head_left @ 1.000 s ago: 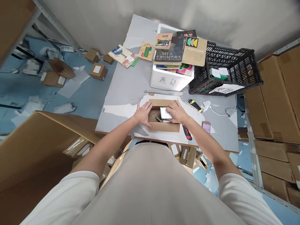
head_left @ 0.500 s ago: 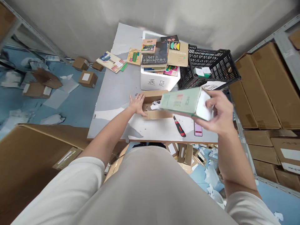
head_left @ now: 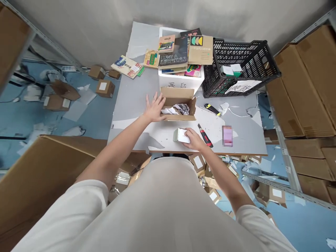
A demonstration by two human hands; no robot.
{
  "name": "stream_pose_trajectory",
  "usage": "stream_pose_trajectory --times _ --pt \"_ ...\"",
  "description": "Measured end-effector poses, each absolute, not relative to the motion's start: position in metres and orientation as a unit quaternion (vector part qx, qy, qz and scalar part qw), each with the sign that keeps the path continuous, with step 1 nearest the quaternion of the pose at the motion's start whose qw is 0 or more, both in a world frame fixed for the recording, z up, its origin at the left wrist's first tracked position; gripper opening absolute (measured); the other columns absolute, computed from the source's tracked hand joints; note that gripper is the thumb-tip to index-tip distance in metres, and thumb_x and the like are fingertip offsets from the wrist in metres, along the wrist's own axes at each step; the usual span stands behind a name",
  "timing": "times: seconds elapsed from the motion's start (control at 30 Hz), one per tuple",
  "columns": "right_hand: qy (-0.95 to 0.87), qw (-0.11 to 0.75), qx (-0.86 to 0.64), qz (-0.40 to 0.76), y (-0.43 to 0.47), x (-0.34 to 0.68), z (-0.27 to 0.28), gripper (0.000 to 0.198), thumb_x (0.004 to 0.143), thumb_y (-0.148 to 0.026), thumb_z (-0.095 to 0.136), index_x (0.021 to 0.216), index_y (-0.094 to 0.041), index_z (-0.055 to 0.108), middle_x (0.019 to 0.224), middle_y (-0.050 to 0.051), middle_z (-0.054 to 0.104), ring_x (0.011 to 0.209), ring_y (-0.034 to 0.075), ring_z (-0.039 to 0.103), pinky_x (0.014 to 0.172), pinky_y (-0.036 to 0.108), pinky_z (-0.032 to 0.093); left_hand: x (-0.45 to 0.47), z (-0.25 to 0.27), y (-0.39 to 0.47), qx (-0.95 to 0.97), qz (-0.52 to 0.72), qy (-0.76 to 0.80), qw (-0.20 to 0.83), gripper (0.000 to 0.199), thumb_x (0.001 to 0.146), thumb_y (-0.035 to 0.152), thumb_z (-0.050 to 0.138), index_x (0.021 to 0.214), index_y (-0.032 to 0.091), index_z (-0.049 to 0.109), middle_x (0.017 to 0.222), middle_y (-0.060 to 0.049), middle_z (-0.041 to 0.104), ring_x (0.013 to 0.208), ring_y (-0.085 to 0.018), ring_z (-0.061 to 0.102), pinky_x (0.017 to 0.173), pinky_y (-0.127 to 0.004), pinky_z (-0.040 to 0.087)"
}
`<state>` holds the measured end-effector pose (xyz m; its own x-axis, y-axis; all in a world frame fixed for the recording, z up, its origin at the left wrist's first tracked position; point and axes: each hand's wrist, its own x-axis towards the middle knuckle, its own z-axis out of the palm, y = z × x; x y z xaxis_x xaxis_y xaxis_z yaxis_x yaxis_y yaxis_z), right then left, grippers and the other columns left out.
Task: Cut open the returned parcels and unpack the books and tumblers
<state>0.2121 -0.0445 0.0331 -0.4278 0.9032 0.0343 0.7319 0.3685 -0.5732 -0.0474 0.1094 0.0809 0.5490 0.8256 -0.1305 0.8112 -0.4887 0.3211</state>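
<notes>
An opened cardboard box [head_left: 181, 117] lies on the table with its flaps up and crumpled printed paper [head_left: 181, 109] inside. My left hand [head_left: 154, 107] rests against the left end of this box, fingers spread. Just in front of it, near the table's front edge, my right hand [head_left: 194, 140] grips a pale green carton [head_left: 181, 135] by its white end. The carton now appears as a short block standing on the tabletop. A red and black utility knife [head_left: 205, 135] lies right beside my right hand, and a phone [head_left: 227, 136] is further right.
Behind the cardboard box stands a white foam bin [head_left: 181, 82] piled with books [head_left: 173, 56]. A black plastic crate [head_left: 241, 70] is at its right. A yellow and black cutter [head_left: 212, 109] and a white cable [head_left: 238, 113] lie on the table. Large cartons [head_left: 301, 87] line the right side.
My right hand has brought the pale green carton away from the cardboard box, leftward and down to the table's front. The box's paper filling shows fully. My left hand stays at the box's left end.
</notes>
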Motion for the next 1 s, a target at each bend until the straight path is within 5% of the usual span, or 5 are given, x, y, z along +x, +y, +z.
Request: stream_pose_trajectory --times 0.17,0.3,0.4,0.77,1.0 --pt "-0.815 0.164 -0.483 0.277 -0.042 0.211 0.033 0.038 0.072 -0.027 0.069 0.102 -0.021 0.046 0.129 0.018 0.05 0.119 0.03 0.051 0.095 0.045 0.045 -0.041 0.046 0.012 0.847 0.164 0.434 0.259 0.065 0.083 0.052 0.057 0.137 0.019 0.045 0.14 -0.014 0.05 0.137 -0.029 0.038 0.117 -0.05 0.023" --pt "-0.805 0.189 -0.475 0.301 -0.044 0.21 0.034 0.063 0.07 -0.035 0.076 0.12 -0.018 0.042 0.135 0.021 0.047 0.128 0.032 0.046 0.103 0.048 0.04 -0.013 0.008 -0.033 0.789 0.207 0.442 0.373 0.11 0.059 0.052 0.081 0.147 0.015 0.025 0.147 -0.02 0.039 0.136 -0.033 0.039 0.11 -0.048 0.038" --pt "-0.795 0.193 -0.477 0.322 -0.047 0.21 0.04 0.074 0.068 -0.045 0.077 0.127 -0.019 0.041 0.139 0.022 0.044 0.132 0.033 0.043 0.105 0.051 0.038 0.003 -0.004 -0.029 0.763 0.217 0.449 0.412 0.114 0.056 0.046 0.084 0.146 0.012 0.024 0.145 -0.021 0.04 0.133 -0.034 0.042 0.108 -0.046 0.04" --pt "-0.77 0.146 -0.58 0.221 -0.047 0.19 0.073 0.037 0.076 -0.026 0.068 0.107 -0.019 0.051 0.112 0.014 0.058 0.105 0.031 0.057 0.093 0.05 0.044 0.011 -0.009 -0.018 0.749 0.254 0.45 0.415 0.083 0.061 0.039 0.082 0.132 0.015 0.044 0.13 -0.015 0.057 0.119 -0.029 0.056 0.102 -0.044 0.045" --pt "-0.815 0.176 -0.505 0.221 -0.101 0.198 0.063 0.023 0.091 -0.034 0.047 0.102 -0.023 0.063 0.126 0.014 0.058 0.118 0.03 0.054 0.102 0.053 0.042 0.014 -0.011 -0.013 0.742 0.261 0.455 0.418 0.078 0.066 0.031 0.073 0.136 0.016 0.042 0.135 -0.015 0.053 0.123 -0.03 0.053 0.1 -0.044 0.046"
